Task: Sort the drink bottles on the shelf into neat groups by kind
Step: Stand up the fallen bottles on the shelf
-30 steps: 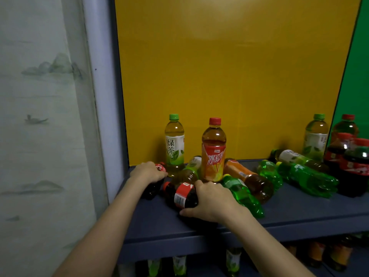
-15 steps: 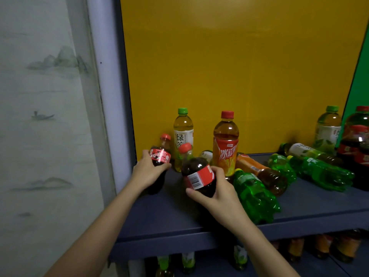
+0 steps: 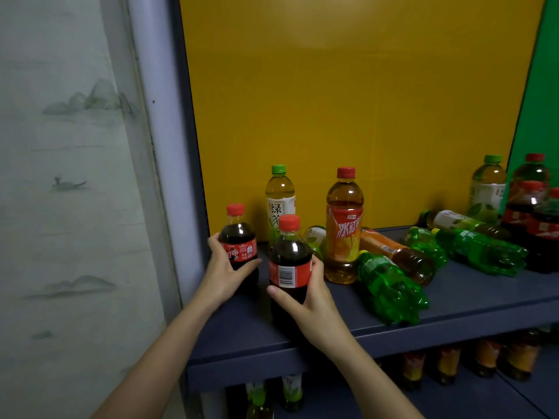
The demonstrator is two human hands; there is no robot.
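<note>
Each of my hands holds a small cola bottle with a red cap and red label, both upright at the left end of the dark blue shelf (image 3: pixel 453 300). My left hand (image 3: pixel 225 272) grips the far cola bottle (image 3: pixel 239 240) by the shelf's left wall. My right hand (image 3: pixel 305 300) grips the nearer cola bottle (image 3: pixel 290 261). Behind them stand a green tea bottle (image 3: pixel 279 201) and an orange-labelled iced tea bottle (image 3: pixel 344 228). Green soda bottles (image 3: pixel 387 285) (image 3: pixel 481 252) and another iced tea bottle (image 3: pixel 396 254) lie on their sides to the right.
At the shelf's right end stand more cola bottles (image 3: pixel 544 231) and a green tea bottle (image 3: pixel 487 189); another green tea bottle (image 3: pixel 453 220) lies flat. A yellow back panel (image 3: pixel 348 101) closes the shelf. A lower shelf holds more bottles (image 3: pixel 447 364).
Both cola bottles lay on the shelf a second ago; my hands have lifted and turned them upright, and they now stand side by side at the left end.
</note>
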